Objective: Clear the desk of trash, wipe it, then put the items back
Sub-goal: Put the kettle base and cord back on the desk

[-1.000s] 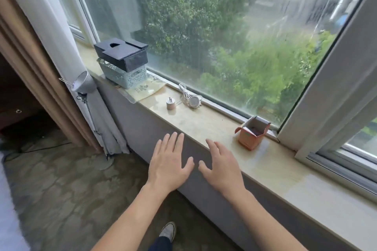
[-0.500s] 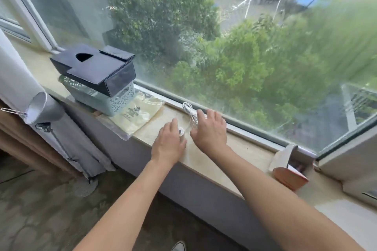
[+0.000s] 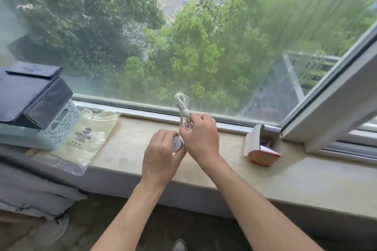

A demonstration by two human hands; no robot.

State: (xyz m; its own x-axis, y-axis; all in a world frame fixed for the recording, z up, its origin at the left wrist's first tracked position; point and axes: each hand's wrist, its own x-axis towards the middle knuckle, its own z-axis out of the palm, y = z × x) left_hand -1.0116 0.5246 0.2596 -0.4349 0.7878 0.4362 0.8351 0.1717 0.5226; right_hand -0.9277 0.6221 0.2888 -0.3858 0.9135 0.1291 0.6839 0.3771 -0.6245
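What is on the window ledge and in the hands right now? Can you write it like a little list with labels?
left hand: grips a small round object
right hand: grips a bundled white cable, lifted above the ledge
ledge: pale stone sill under the window
left end: dark box stacked on a light blue basket
beside basket: cream bag in clear plastic
right of hands: open orange carton

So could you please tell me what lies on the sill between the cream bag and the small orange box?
In the head view, only the two hands: the left hand holds a small round object, the right hand grips the bundled white cable. The sill is otherwise bare.
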